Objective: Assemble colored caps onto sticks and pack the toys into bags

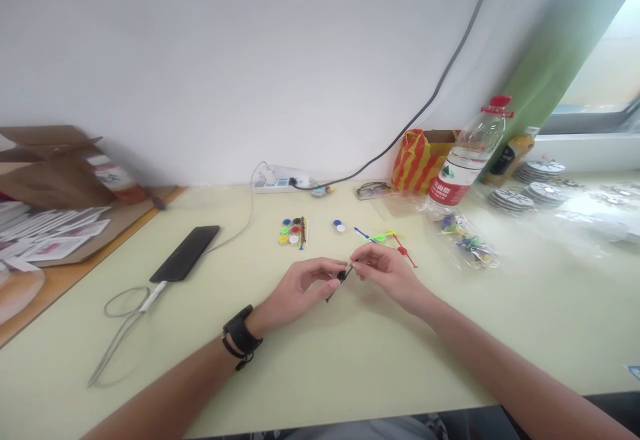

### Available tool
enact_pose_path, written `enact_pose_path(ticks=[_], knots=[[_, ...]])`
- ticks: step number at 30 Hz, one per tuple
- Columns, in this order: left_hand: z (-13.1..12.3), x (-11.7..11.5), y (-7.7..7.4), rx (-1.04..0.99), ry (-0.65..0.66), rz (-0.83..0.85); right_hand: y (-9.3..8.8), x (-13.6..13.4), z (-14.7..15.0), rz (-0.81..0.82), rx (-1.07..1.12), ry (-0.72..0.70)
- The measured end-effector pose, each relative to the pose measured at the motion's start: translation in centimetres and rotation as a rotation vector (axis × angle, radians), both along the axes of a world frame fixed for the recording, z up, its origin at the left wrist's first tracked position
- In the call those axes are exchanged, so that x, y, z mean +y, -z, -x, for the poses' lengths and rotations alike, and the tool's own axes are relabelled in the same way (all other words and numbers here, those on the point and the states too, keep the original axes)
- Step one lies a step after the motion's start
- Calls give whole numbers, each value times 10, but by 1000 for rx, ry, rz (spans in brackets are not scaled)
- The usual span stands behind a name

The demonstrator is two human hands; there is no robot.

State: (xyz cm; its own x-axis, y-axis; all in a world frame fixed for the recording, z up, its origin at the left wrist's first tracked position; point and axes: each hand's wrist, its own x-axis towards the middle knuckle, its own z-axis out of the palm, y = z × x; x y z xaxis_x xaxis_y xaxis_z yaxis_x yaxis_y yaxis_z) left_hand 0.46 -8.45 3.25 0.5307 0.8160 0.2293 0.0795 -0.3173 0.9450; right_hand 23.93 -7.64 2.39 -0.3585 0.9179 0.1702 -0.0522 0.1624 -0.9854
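Between my two hands is a thin black plastic arrow [331,296] with a small round black piece [341,275] at its middle. My left hand [299,288] pinches it near the round piece with thumb and fingers. At the arrow's upper end, the fingertips of my right hand [389,276] are closed on it. Just beyond my right hand lie a red arrow [403,251], a blue arrow [362,233] and a yellow-green one [381,237]. Farther off are a blue disc [337,223] and a white disc [341,229].
Several coloured discs [285,231] sit beside a row of arrows [303,232]. A phone [185,254] with a cable lies left. Bagged parts [473,243], a water bottle [463,160], a striped bag [415,161] and stacked discs [511,200] stand right. A power strip [277,182] is against the wall.
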Motion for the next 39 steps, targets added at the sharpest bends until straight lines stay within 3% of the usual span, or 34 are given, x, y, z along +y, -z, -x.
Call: enact_pose_path(ticks=[4, 9, 14, 20, 25, 31, 39], knots=[[-2, 2, 2, -8, -23, 50, 4, 0, 0, 6, -19, 67], [-2, 7, 6, -24, -98, 73, 4, -2, -2, -207, -242, 230], [0, 8, 5, -51, -120, 101, 3, -6, -4, -263, -263, 68], [0, 7, 5, -64, -117, 91, 3, -12, -1, -207, -229, 59], [0, 7, 5, -85, -128, 103, -9, -11, -6, -100, -210, -164], [-1, 6, 4, -68, -123, 111, -7, -10, 1, -54, -68, -56], [-2, 6, 6, -78, -92, 127, 6, -8, 6, -122, -150, -18]])
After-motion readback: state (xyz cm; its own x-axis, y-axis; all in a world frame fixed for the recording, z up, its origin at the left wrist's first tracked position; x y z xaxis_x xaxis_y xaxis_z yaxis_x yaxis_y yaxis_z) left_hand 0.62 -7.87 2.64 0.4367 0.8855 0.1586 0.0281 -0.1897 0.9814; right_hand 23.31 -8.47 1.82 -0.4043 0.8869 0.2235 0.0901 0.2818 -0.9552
